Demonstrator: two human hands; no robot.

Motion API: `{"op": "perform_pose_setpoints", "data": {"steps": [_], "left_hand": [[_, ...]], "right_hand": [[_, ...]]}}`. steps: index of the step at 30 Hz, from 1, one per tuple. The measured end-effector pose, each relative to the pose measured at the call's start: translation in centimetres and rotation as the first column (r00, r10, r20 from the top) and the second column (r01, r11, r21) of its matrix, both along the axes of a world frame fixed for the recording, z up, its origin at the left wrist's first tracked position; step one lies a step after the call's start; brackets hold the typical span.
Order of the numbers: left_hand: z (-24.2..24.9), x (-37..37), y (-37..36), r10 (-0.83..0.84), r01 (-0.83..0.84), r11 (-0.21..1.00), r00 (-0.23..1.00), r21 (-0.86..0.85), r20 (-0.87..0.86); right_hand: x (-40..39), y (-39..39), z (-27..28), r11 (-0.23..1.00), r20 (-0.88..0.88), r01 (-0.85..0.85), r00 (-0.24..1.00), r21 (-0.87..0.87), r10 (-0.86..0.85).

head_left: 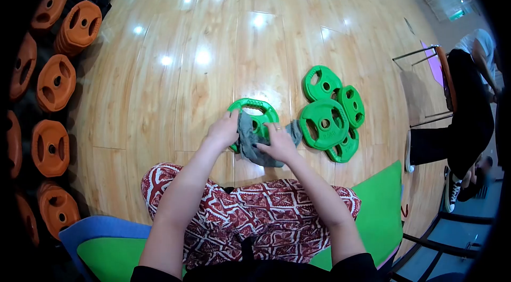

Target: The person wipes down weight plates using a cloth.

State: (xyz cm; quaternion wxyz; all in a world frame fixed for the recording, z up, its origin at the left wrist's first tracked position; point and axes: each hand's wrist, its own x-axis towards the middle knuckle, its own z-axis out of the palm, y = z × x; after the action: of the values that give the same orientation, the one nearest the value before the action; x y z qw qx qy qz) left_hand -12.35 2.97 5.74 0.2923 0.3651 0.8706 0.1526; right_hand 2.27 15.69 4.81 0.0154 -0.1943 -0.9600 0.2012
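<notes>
A green weight plate stands or tilts on the wooden floor in front of my crossed legs, its lower part covered by a grey cloth. My left hand is at the plate's left edge, its fingers bent over the rim and the cloth's edge. On the right side of the plate, my right hand presses on the cloth, with a ring on one finger. Part of the cloth sticks out to the right of that hand. Whether the plate touches the floor is hidden.
Several green plates lie overlapping just to the right. Orange plates hang on a rack at the left. Green mats lie beneath me. At the right are a chair and a person in black trousers.
</notes>
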Motion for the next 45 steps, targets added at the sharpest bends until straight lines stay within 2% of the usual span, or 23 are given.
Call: {"op": "perform_pose_setpoints", "data": {"steps": [3, 7, 9, 11, 14, 15, 16, 18, 20, 21, 22, 23, 24, 26, 30, 32, 34, 36, 39, 40, 42, 44, 45], "left_hand": [[-1.5, 0.3, 0.1, -0.012, 0.015, 0.992, 1.0, 0.127, -0.025], [-0.2, -0.5, 0.9, -0.032, 0.04, 0.996, 0.995, 0.085, -0.092], [1.8, -0.6, 0.6, -0.017, 0.023, 0.998, 0.994, 0.05, -0.103], [4.2, -0.4, 0.3, 0.088, -0.018, 0.968, 0.958, 0.25, -0.274], [5.2, -2.5, -0.3, 0.171, -0.034, 0.908, 0.94, 0.417, -0.295], [6.3, -3.0, -0.3, 0.217, -0.157, 0.924, 0.966, 0.348, -0.143], [6.0, -3.6, -0.5, 0.217, -0.156, 0.926, 0.965, 0.343, -0.146], [5.4, -5.0, -0.7, 0.103, -0.151, 0.984, 0.921, 0.1, 0.375], [4.6, -4.4, -0.3, 0.079, -0.112, 0.988, 0.958, 0.108, 0.275], [4.0, -4.1, 0.0, 0.109, -0.131, 0.978, 0.984, 0.161, 0.138], [3.1, -3.8, 0.2, 0.143, -0.14, 0.967, 0.99, 0.214, -0.001], [1.9, -3.7, 0.3, 0.143, -0.123, 0.97, 0.986, 0.208, -0.084], [1.1, -3.5, 0.2, 0.142, -0.123, 0.972, 0.986, 0.202, -0.083], [0.0, -3.1, -0.2, 0.146, -0.12, 0.979, 0.978, 0.167, -0.15], [-4.0, -3.6, -0.5, 0.174, -0.169, 0.981, 0.983, 0.091, -0.05], [-5.4, -3.5, -0.7, 0.143, -0.165, 0.965, 0.983, 0.205, 0.117], [-4.2, -3.6, -0.5, 0.148, -0.167, 0.973, 0.981, 0.158, 0.124], [-2.7, -3.7, -0.2, 0.151, -0.168, 0.979, 0.979, 0.118, 0.139], [0.3, -3.9, -0.1, 0.139, -0.138, 0.99, 0.982, -0.015, 0.125], [0.9, -3.9, -0.2, 0.18, -0.18, 0.983, 0.984, 0.02, 0.018], [1.5, -4.3, -0.2, 0.222, -0.217, 0.974, 0.971, 0.065, -0.092], [1.8, -4.9, 0.1, 0.382, -0.345, 0.883, 0.922, 0.317, -0.06], [2.6, -5.0, 0.6, 0.414, -0.411, 0.782, 0.904, 0.468, 0.103]], "right_hand": [[3.3, 1.0, -0.8, 0.984, 0.191, -0.036, 0.982, 0.175, 0.002], [3.7, 2.6, -1.0, 0.987, 0.433, -0.135, 0.897, 0.089, 0.083], [3.8, 2.9, 0.2, 0.994, 0.341, -0.093, 0.937, 0.057, 0.068], [3.6, 3.5, 2.7, 0.999, 0.184, -0.025, 0.982, -0.04, 0.032], [3.7, 6.0, 3.1, 0.989, -0.059, 0.035, 0.997, -0.146, -0.044], [3.5, 7.1, 2.6, 0.878, 0.001, 0.147, 0.986, -0.455, -0.165], [3.3, 8.0, 2.4, 0.662, 0.096, 0.248, 0.961, -0.707, -0.258], [3.1, 8.7, 2.0, 0.515, 0.123, 0.266, 0.948, -0.815, -0.295], [2.7, 8.5, 1.2, 0.683, 0.102, 0.382, 0.905, -0.622, -0.413], [2.6, 7.8, 0.7, 0.678, 0.108, 0.383, 0.905, -0.628, -0.412], [2.4, 6.8, 0.1, 0.88, -0.068, 0.443, 0.886, -0.172, -0.459], [2.2, 5.9, -0.5, 0.82, -0.244, 0.47, 0.88, 0.327, -0.407], [1.9, 5.5, -0.9, 0.822, -0.24, 0.469, 0.881, 0.322, -0.409], [1.3, 4.7, -1.5, 0.969, 0.116, 0.239, 0.966, -0.062, -0.231], [0.7, 2.0, -1.7, 0.993, 0.171, 0.113, 0.98, -0.035, -0.105], [0.7, 2.1, -2.4, 0.998, 0.201, 0.037, 0.978, 0.055, -0.048], [0.6, 3.1, -2.3, 0.999, 0.144, 0.034, 0.989, -0.02, -0.03], [0.5, 4.2, -1.4, 0.976, 0.129, 0.136, 0.985, -0.17, -0.115], [0.3, 5.2, 1.9, 0.927, 0.04, 0.321, 0.947, -0.193, -0.319], [0.2, 5.9, 2.4, 0.892, -0.016, 0.395, 0.913, -0.218, -0.408], [-0.2, 6.7, 5.4, 0.7, 0.035, 0.458, 0.849, -0.549, -0.528], [-0.2, 7.3, 4.1, 0.724, -0.255, 0.29, 0.801, -0.626, -0.541], [-0.4, 7.1, 4.8, 0.725, -0.26, 0.288, 0.8, -0.625, -0.541]]}}
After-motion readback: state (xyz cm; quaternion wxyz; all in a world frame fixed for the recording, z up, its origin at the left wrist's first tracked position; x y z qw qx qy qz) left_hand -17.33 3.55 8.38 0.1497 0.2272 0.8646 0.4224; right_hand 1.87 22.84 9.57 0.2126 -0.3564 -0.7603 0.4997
